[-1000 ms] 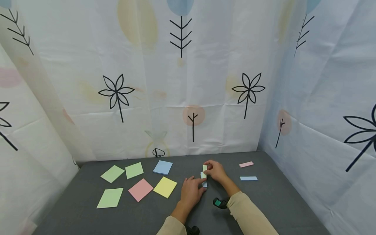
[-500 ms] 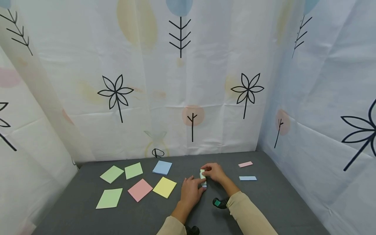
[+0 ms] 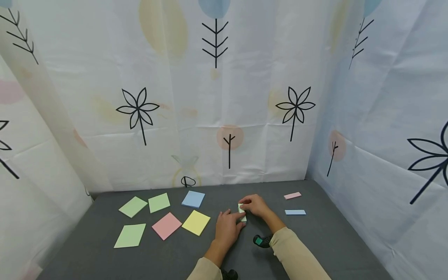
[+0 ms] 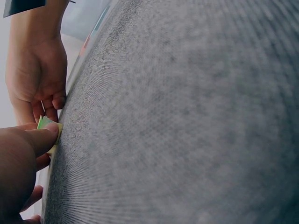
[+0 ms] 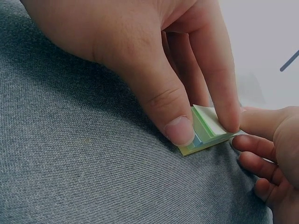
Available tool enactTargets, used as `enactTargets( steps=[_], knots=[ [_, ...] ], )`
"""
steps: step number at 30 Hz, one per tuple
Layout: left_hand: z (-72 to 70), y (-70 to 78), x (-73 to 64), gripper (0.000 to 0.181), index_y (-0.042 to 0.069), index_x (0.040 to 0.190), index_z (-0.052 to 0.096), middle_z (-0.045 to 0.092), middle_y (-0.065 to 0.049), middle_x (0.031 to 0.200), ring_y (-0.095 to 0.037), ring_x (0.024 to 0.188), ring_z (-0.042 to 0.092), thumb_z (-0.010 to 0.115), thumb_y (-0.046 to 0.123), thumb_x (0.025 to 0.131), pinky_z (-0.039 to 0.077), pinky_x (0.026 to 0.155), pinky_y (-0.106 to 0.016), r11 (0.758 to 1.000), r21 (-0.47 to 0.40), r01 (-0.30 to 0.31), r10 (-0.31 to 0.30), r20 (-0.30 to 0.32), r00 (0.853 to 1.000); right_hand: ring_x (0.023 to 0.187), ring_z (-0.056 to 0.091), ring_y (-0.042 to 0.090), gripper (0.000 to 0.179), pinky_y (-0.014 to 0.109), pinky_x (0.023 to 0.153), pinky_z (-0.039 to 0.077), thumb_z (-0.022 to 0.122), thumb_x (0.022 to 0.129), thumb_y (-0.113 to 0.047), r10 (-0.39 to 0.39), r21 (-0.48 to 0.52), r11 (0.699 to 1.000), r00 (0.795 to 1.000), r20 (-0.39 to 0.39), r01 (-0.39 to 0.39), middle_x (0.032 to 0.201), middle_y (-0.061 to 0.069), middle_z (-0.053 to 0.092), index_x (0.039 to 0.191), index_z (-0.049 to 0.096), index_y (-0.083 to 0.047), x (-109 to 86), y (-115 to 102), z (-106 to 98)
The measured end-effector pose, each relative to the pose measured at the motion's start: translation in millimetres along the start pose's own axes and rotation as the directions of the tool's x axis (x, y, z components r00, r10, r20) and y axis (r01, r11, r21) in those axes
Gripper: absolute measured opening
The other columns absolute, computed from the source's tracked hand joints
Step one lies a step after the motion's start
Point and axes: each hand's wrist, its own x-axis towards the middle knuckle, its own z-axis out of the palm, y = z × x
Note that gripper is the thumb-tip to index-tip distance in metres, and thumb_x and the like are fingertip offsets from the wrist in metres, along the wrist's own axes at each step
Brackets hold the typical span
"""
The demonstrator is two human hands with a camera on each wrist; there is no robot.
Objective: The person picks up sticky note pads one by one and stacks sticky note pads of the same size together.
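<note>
My right hand (image 3: 258, 206) pinches a narrow green sticky-note pad (image 5: 209, 120) between thumb and index finger. The green pad sits on top of a small stack of same-sized strips, with blue and yellow edges (image 5: 189, 151) showing beneath it. From the left, my left hand (image 3: 225, 228) grips the near end of this stack, its thumb (image 4: 46, 137) against one end and the index finger across the top. The other left fingers are spread beside it. Both hands cover much of the stack in the head view.
Left of the hands lie square sticky notes: green (image 3: 133, 207), green (image 3: 159, 203), green (image 3: 130, 235), pink (image 3: 166, 226), yellow (image 3: 196, 223) and blue (image 3: 193, 199). Narrow pink (image 3: 292, 196) and blue (image 3: 295, 212) strips lie to the right. Patterned cloth (image 3: 189, 116) surrounds the grey table (image 3: 168, 264).
My right hand has brought the green strip slightly down and toward me, so it now covers the blue strip it earlier stood apart from. The left hand has stayed in place.
</note>
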Motion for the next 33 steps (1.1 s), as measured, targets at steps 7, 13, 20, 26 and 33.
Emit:
enactTargets(
  steps=[7,13,20,26,33],
  knots=[
    [0.1,-0.1,-0.4,0.033,0.020,0.112,0.076,0.074,-0.003,0.100,-0.036,0.112,0.061,0.080,0.024,0.079,0.041,0.095,-0.062,1.000,-0.002,-0.002,0.002,0.006,1.000,0.082,0.061,0.020,0.013,0.038,0.071,0.050,0.072,0.088,-0.012,0.011,0.008,1.000,1.000,0.008,-0.011,0.092,0.003,0.068,0.099,0.075,-0.006,-1.3,-0.8,-0.2],
    [-2.1,0.3,-0.5,0.033,0.020,0.113,0.075,0.074,-0.003,0.100,-0.036,0.113,0.060,0.079,0.025,0.080,0.041,0.095,-0.061,1.000,0.005,-0.008,0.008,0.015,1.000,0.088,0.063,0.024,0.017,0.040,0.074,0.051,0.069,0.090,-0.012,-0.019,0.017,1.000,1.000,-0.002,0.019,0.097,0.008,0.070,0.104,0.074,-0.003,-4.0,0.6,-1.2],
    [-3.6,2.0,-0.3,0.032,0.021,0.111,0.076,0.074,-0.003,0.100,-0.036,0.112,0.061,0.080,0.025,0.079,0.042,0.095,-0.061,1.000,0.021,-0.002,0.002,0.023,1.000,0.094,0.065,0.032,0.024,0.043,0.076,0.053,0.068,0.089,-0.005,-0.071,0.030,0.997,0.995,-0.069,0.074,0.103,0.016,0.070,0.111,0.069,0.004,-11.9,4.0,-8.4],
    [-2.2,2.6,0.2,0.031,0.022,0.110,0.077,0.074,-0.002,0.100,-0.035,0.111,0.062,0.080,0.025,0.079,0.042,0.095,-0.060,1.000,0.030,0.003,-0.004,0.021,1.000,0.092,0.065,0.029,0.022,0.043,0.076,0.053,0.071,0.087,-0.005,-0.028,0.012,0.999,0.988,-0.149,0.030,0.099,0.012,0.070,0.108,0.071,0.001,-26.8,7.6,-19.0],
    [-3.3,2.2,-0.6,0.033,0.023,0.112,0.076,0.074,-0.002,0.102,-0.034,0.113,0.060,0.080,0.025,0.079,0.041,0.096,-0.059,0.999,0.029,0.015,-0.016,0.030,0.999,0.088,0.065,0.027,0.024,0.046,0.076,0.052,0.074,0.084,-0.006,-0.019,-0.120,0.993,0.976,-0.217,-0.007,0.097,0.011,0.069,0.107,0.071,-0.002,-52.3,12.7,-31.8]
  ],
)
